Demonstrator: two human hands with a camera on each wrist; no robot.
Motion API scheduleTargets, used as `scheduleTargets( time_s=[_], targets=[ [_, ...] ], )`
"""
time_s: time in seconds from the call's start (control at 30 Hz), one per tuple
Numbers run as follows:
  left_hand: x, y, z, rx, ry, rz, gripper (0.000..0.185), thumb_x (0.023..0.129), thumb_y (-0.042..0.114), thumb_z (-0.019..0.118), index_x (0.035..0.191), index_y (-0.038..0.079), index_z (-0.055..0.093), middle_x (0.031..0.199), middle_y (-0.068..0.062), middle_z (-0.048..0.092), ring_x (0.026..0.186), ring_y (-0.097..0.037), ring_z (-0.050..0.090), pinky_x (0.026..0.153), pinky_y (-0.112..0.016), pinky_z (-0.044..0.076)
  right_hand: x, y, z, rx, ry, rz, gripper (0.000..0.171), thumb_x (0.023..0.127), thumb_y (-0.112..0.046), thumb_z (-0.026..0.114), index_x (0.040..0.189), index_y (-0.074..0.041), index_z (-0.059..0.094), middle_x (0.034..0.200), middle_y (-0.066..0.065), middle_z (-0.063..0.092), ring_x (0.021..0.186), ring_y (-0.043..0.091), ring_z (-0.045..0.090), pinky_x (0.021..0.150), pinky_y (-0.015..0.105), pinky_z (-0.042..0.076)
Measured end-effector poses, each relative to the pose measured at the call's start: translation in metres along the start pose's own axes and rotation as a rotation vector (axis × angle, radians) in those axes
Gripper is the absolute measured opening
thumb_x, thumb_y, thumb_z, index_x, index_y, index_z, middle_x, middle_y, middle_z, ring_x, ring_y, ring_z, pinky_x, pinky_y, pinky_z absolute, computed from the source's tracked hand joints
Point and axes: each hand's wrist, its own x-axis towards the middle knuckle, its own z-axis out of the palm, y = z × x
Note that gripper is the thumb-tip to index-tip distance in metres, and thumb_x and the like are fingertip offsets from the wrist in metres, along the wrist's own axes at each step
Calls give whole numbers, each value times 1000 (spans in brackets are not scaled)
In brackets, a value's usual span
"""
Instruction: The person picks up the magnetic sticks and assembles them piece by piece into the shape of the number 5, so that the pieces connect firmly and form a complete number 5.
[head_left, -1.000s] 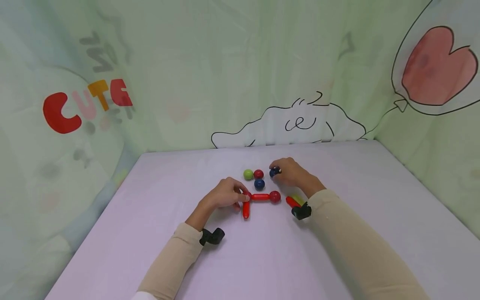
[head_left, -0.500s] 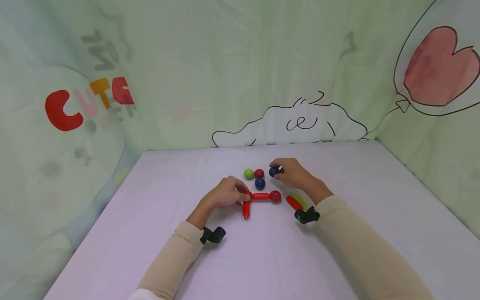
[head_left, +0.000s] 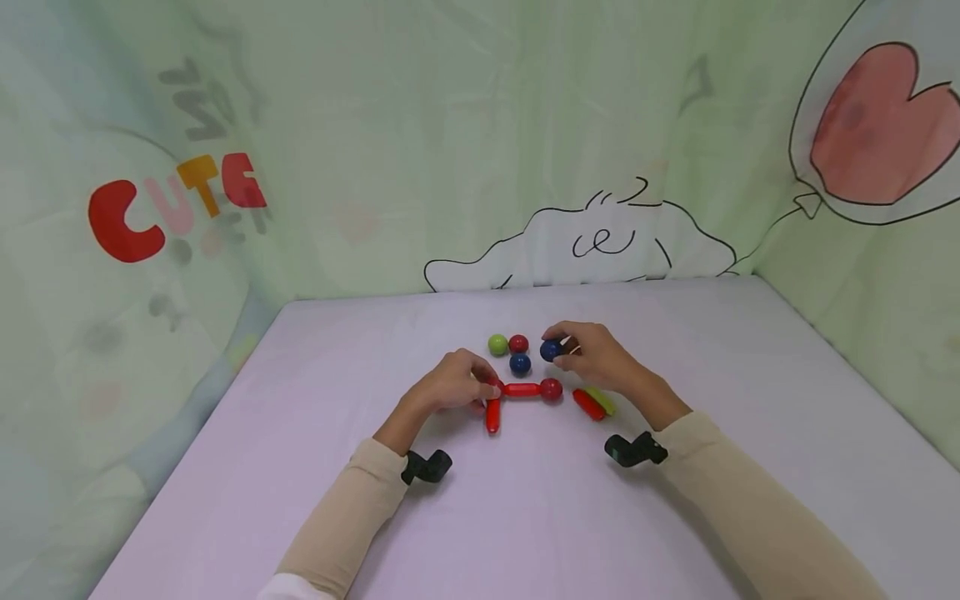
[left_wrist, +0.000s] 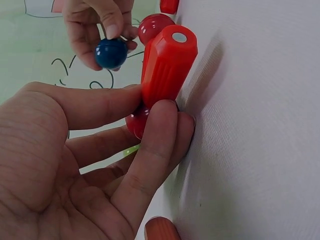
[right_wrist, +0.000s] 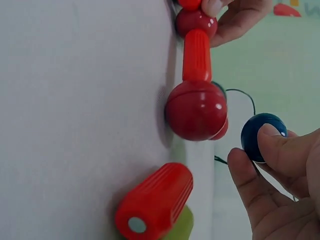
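Observation:
My left hand (head_left: 455,381) pinches a dark red ball (left_wrist: 136,123) between thumb and fingers. From this ball one red rod (head_left: 492,417) points toward me, and another red rod (head_left: 522,390) runs right to a second dark red ball (head_left: 551,389). A round silvery disc (left_wrist: 179,37) shows on a rod's end in the left wrist view. My right hand (head_left: 596,354) holds a blue ball (right_wrist: 263,136) between thumb and fingertips, apart from the joined pieces. The left fingers partly hide the gripped ball.
Behind the joined pieces lie a light green ball (head_left: 498,344), a red ball (head_left: 518,343) and another blue ball (head_left: 520,364). To their right, a loose red rod (head_left: 588,405) lies against a yellow-green rod (head_left: 603,401). A printed cloth (head_left: 360,167) stands behind the table (head_left: 525,517).
My right forearm has shifted right, uncovering the loose red and yellow-green rods. The right hand, still holding the blue ball, has come slightly nearer to me. The left hand stays in place.

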Motion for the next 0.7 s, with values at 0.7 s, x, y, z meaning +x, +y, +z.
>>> scheduleTargets(
  time_s=[0.7],
  targets=[
    [0, -3, 0, -19, -7, 38, 18, 93, 14, 73, 109, 6, 73, 100, -6, 67, 80, -21, 65, 70, -30, 58, -20, -25, 22, 261, -234, -165, 35, 86, 2, 76, 120, -4, 68, 117, 13, 65, 99, 26, 68, 90, 37, 57]
  ],
)
